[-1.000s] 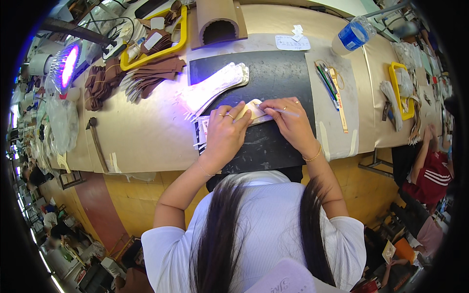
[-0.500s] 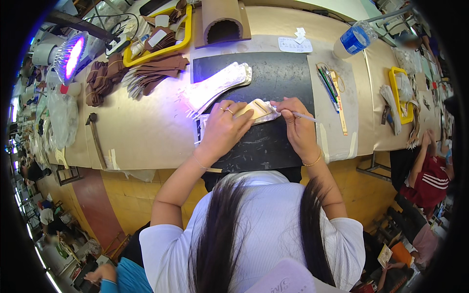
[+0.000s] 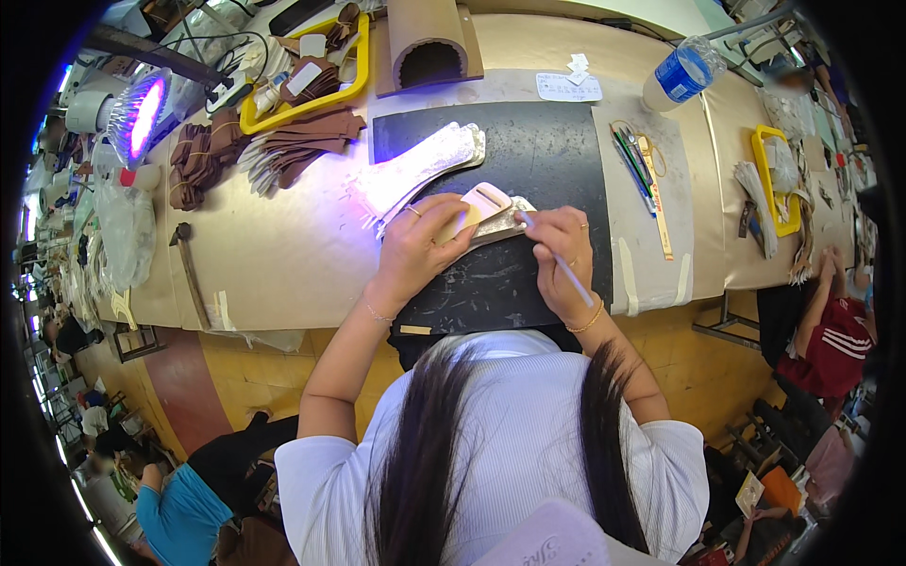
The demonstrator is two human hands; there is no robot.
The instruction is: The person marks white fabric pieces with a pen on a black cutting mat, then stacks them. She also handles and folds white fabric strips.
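In my left hand [image 3: 415, 250] is a cream template plate [image 3: 487, 199] with a slot near its far end, pinched between thumb and fingers. It is tilted above a pale, shiny strip piece [image 3: 498, 226] lying on the black mat [image 3: 540, 141]. My right hand [image 3: 566, 255] grips a slim white pen [image 3: 574, 281], its tip close to the strip's rounded end. Just beyond my left hand, a fanned stack of similar pale strips [image 3: 429, 162] lies brightly lit on the mat.
Brown strip bundles [image 3: 193, 165] and a yellow tray [image 3: 363, 71] lie left, near a glowing lamp [image 3: 142, 113] and a hammer [image 3: 189, 274]. Behind the mat stands a brown arched block [image 3: 429, 42]. Pens [image 3: 634, 165], a ruler [image 3: 658, 212] and a bottle [image 3: 681, 77] are on the right.
My left hand has lifted and tilted the template, uncovering more of the strip. My right hand has shifted slightly nearer me, and the pen now slants more steeply.
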